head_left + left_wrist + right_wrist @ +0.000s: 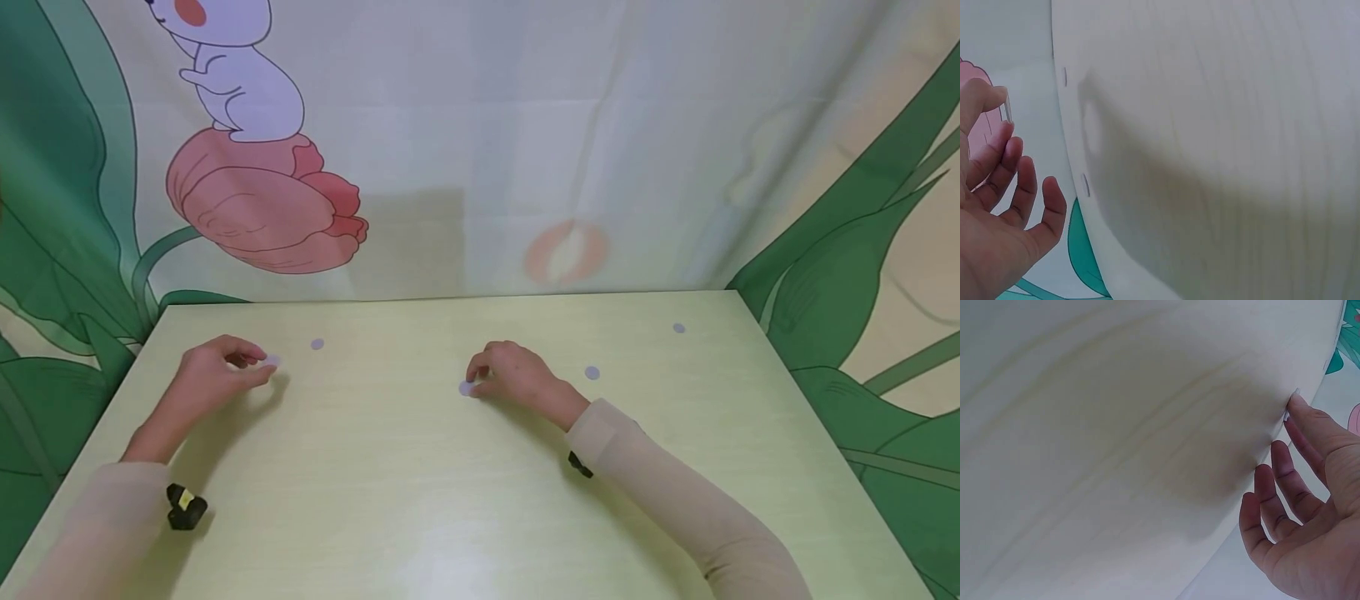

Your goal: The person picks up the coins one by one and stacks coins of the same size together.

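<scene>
My left hand [217, 371] pinches a small, thin, pale purple disc [272, 361] between thumb and forefinger at the table's left side. In the left wrist view that disc [1007, 111] is seen edge-on above the table, the other fingers loosely bent. Around the middle, my right hand [517, 375] has its thumb and forefinger on another pale purple disc [466, 388], close over the tabletop. From the right wrist, only a sliver of this disc [1286, 415] shows at the fingertips. Beyond the left hand lies a similar disc [317, 343].
Two more discs lie on the right part of the light wooden table [420, 483]: a nearer disc [592, 372] beside the right wrist and a farther disc [678, 327] near the back edge. A printed curtain [450, 125] hangs behind the table.
</scene>
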Demonstrator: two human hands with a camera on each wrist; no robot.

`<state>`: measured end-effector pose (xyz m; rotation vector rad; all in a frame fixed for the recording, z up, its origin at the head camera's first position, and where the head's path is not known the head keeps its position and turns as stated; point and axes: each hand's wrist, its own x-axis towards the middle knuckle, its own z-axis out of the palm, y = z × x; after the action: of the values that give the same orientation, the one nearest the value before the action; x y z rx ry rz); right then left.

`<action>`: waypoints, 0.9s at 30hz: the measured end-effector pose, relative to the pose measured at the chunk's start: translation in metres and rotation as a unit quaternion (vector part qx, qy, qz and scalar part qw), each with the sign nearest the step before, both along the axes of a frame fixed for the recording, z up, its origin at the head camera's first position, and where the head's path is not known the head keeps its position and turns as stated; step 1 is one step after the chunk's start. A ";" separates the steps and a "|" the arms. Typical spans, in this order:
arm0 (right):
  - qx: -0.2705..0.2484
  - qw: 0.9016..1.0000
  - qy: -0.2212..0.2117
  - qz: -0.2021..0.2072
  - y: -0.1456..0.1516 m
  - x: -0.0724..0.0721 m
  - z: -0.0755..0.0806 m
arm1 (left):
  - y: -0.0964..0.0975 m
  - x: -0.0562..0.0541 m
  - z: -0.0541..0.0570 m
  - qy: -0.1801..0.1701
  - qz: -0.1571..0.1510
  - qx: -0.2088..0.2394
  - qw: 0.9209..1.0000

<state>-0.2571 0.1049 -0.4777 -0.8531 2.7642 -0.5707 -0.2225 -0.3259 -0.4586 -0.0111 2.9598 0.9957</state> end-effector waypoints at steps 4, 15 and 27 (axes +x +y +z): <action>0.002 1.000 0.000 -0.001 0.000 0.000 0.000 | 0.008 -0.002 0.003 0.011 -0.020 0.003 1.000; 0.001 1.000 0.001 0.005 -0.001 0.001 -0.001 | 0.021 -0.005 0.002 0.034 -0.047 0.000 0.998; -0.001 1.000 -0.006 -0.004 -0.001 -0.001 -0.001 | 0.037 -0.008 0.001 0.014 -0.049 0.022 0.998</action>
<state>-0.2581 0.1041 -0.4788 -0.8360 2.7584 -0.5784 -0.2310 -0.2894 -0.4575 0.1480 2.9294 1.0569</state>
